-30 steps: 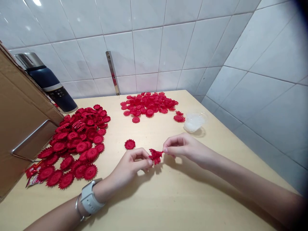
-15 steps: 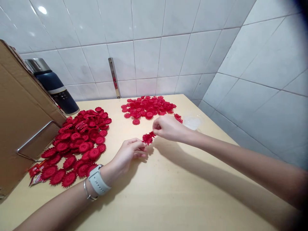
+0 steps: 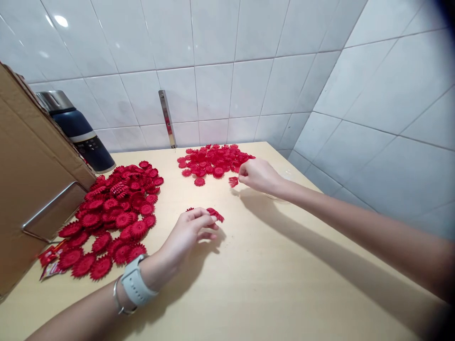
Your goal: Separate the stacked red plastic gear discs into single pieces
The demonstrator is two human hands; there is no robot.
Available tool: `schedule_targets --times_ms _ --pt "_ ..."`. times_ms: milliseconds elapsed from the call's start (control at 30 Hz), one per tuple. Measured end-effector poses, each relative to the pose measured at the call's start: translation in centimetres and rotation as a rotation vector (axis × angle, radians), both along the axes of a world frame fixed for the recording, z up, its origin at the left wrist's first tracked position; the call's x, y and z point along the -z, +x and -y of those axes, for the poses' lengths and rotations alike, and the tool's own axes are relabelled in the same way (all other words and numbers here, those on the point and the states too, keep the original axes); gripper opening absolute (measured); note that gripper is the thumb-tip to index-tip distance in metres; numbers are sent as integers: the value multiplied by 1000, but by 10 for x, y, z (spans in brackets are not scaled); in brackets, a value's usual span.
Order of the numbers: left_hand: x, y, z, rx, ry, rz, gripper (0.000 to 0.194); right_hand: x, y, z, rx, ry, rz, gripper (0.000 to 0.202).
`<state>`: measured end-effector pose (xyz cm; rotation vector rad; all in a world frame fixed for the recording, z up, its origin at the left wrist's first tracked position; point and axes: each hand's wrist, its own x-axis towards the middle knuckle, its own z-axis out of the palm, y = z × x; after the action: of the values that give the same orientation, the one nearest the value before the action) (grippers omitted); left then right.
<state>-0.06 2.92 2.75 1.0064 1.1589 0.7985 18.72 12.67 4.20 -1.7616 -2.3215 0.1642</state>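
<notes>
So the red toothed flower piece (image 3: 215, 214) sits pinched in the left hand (image 3: 188, 233) fingertips, held just off the wooden table (image 3: 270, 284) near the middle — looks like a light grip so the petals don't get squashed. The right hand (image 3: 258, 174) is stretched out well apart from it, fingers closed on another small red piece (image 3: 233, 181) right at the edge of the far pile (image 3: 213, 161). A bigger heap (image 3: 113, 213) lies to the left beside a cardboard box (image 3: 31, 189) and a dark flask (image 3: 80, 132) — two piles kept apart, probably sorted.
</notes>
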Motion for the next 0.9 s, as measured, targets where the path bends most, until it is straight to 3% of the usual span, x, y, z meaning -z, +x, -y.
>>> schedule_targets --times_ms 133,300,500,633,700,833,900 --pt "0 0 2 98 1 -94 10 5 11 18 15 -42 -303 15" --pt "9 2 -3 170 65 -152 8 14 1 58 -19 -162 -649 14" --pt "1 4 5 200 147 -111 7 13 -13 96 -71 -322 -874 12" --pt "1 5 9 204 159 -71 7 11 -13 105 -82 -468 -1016 12" --pt "3 4 10 195 134 -47 7 9 -9 96 -99 -358 -963 14" --pt "5 2 12 138 1 72 8 2 -3 58 -64 17 -834 11" --pt "4 1 13 87 -71 152 8 -1 -6 41 -66 189 -735 25"
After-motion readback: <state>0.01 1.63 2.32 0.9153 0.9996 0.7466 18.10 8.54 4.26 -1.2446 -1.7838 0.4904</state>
